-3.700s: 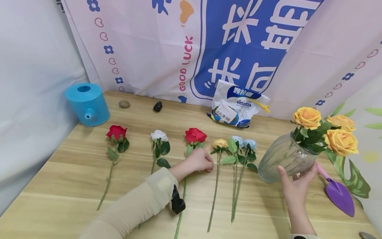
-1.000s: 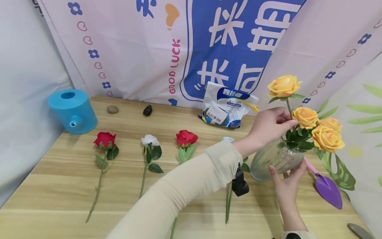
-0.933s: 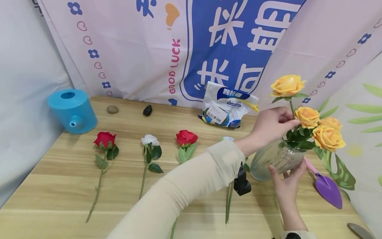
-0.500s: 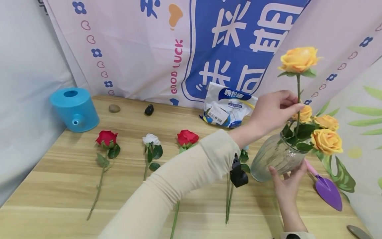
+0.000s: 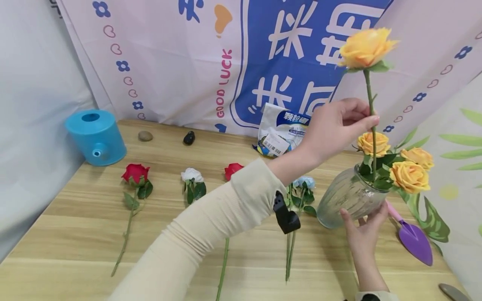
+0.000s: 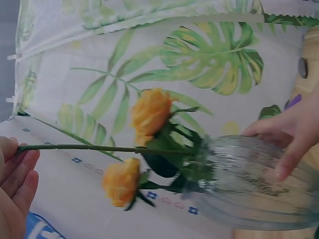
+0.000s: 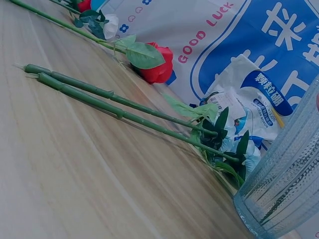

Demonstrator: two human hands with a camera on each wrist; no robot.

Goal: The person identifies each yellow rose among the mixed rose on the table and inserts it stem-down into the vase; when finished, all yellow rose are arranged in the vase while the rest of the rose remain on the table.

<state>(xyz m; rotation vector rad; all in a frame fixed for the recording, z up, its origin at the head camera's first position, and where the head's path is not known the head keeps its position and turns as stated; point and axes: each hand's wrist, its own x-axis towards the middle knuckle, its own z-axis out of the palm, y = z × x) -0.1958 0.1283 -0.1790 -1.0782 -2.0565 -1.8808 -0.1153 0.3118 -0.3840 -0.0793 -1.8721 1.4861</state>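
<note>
My left hand [image 5: 340, 125] pinches the stem of a yellow rose [image 5: 367, 48] between thumb and fingers, above the vase. The stem runs down into the mouth of a ribbed glass vase [image 6: 249, 174], among green leaves. Three other yellow roses [image 5: 409, 176] stand in that vase. My right hand [image 5: 364, 238] holds the vase from its near side, thumb and fingers spread around the glass; the vase leans to the right. Beside it on the table lie light blue roses [image 7: 249, 154], their green stems pointing toward me.
Left of the blue roses lie a red rose [image 5: 232, 171], partly behind my left arm, a white rose [image 5: 192, 175] and another red rose [image 5: 135, 172]. A blue watering can [image 5: 96, 138], two stones, a white bag [image 5: 273, 133] and a purple trowel [image 5: 415, 242] surround them.
My left hand has picked a yellow rose off the table and carried it right to the vase. Over the last second it has raised the blossom higher. My right hand keeps holding the vase.
</note>
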